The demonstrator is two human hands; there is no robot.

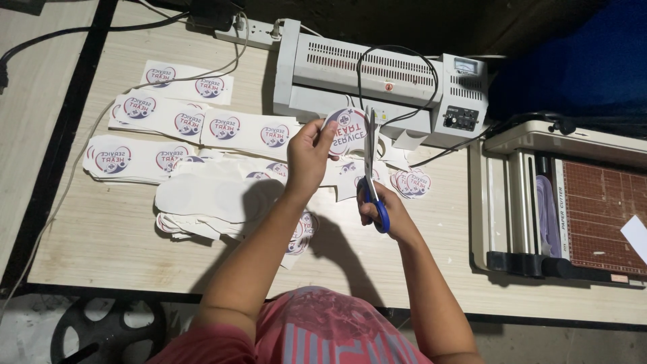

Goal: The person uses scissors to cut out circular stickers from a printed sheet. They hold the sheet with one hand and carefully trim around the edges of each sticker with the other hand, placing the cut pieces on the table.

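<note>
Nearest to us, past the pink shirt (323, 330), our two forearms reach out over the wooden bench (108, 236); our left hand (310, 158) pinches a round laminated sticker (345, 129) by its left edge, thumb on top and fingers folded beneath, and holds it up above the bench just in front of the laminator (377, 81); our right hand (385, 209) is closed through the blue loops of the scissors (371, 168), whose blades point away from us and stand at the right edge of that sticker. We judge the step in hand to be trimming the sticker's outline; the cut looks partway round, though we cannot tell how much margin is left. A clean curve would call for the left hand to rotate the sticker into the blades while the right makes short bites, fingertips kept clear of the blades. To the left, uncut printed sheets (202, 125) lie in rows, with a stack of blank-side pieces (202, 199) nearer us; a few trimmed rounds (412, 183) lie right of the scissors; a paper cutter (573, 202) sits at the far right.
</note>
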